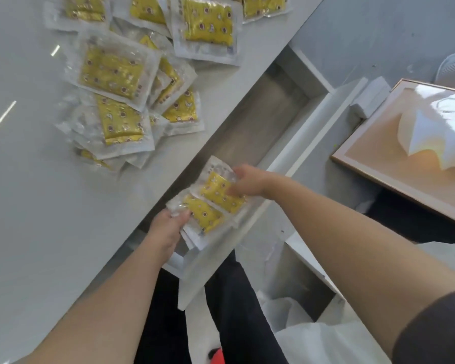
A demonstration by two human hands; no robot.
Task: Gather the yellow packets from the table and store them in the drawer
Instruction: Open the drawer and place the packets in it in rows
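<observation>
A glossy pale grey table (37, 206) fills the left of the view, and along its edge an open drawer (250, 127) with a bare grey floor and white walls is seen running diagonally. On the table, well apart from the hands, a loose pile of yellow packets (111, 72) sealed in clear plastic wrap is spread, many of them overlapping. Over the near end of the drawer two more such packets are held side by side, their edges overlapping. The nearer packet (204, 215) is gripped at its left end by the left hand (167, 228), whose fingers are curled round the wrap; further white edges show beneath it, though how many lie there cannot be told. The farther packet (220, 191) is held by the right hand (247, 181), its fingers closed over the packet's right edge; the fingertips are blurred. Both forearms are bare, and a dark sleeve is seen at the right upper arm. To the right of the drawer a wood-framed picture (405, 145) with a beige and white design is seen under a glare. Below, dark trousers and white plastic bags (313, 340) are visible.
</observation>
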